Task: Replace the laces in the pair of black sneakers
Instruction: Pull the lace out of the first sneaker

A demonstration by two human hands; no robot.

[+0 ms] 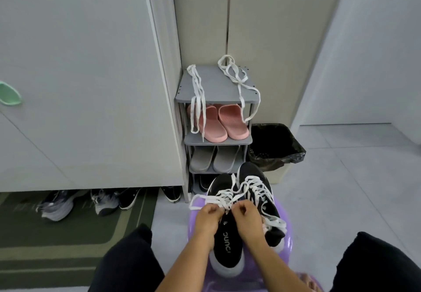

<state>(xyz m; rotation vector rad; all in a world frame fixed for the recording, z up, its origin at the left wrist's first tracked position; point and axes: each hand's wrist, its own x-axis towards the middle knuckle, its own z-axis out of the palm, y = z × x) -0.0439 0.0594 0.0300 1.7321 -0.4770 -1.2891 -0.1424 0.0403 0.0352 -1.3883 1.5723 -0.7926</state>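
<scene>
Purple stool [287, 245], sneakers [227, 244], hands [209, 218] [247, 217] on laces [225, 195]

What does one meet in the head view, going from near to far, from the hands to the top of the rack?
Left hand and right hand, both pinching the laces → sneakers → grey slippers → pink slippers → loose laces on the rack top.

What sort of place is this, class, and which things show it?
Probably a home entryway: a grey shoe rack holds pink slippers, more sneakers sit under a cupboard by a floor mat, and a lined bin stands beside the rack.
</scene>
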